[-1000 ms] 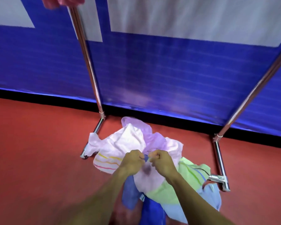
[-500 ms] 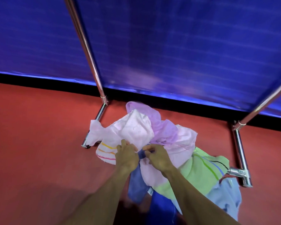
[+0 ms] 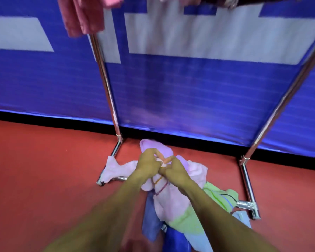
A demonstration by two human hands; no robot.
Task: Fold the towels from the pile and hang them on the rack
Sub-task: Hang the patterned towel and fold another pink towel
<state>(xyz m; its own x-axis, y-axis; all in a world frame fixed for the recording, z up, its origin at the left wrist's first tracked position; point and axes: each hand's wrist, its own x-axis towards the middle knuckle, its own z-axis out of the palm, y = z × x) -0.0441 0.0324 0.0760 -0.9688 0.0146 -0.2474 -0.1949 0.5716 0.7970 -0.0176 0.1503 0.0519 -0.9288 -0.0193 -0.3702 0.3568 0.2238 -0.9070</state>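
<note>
Two hands close together over the towel pile (image 3: 182, 202), near centre on the red floor (image 3: 44, 170): left hand (image 3: 148, 163) and right hand (image 3: 175, 169), fingers curled, each pinching the top edge of a pale pink towel (image 3: 171, 199). Green towel (image 3: 218, 195) and blue towel (image 3: 151, 219) underneath. Farther back, chrome rack (image 3: 105, 84) straddling the pile. Farthest, top left, a dark pink towel (image 3: 84, 17) hanging on the rack, before a blue wall (image 3: 189, 91).

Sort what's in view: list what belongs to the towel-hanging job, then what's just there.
Job: left hand and right hand gripping the pale pink striped towel; towel pile; chrome rack; pink towel already hung.

Just there: blue banner; red floor.
</note>
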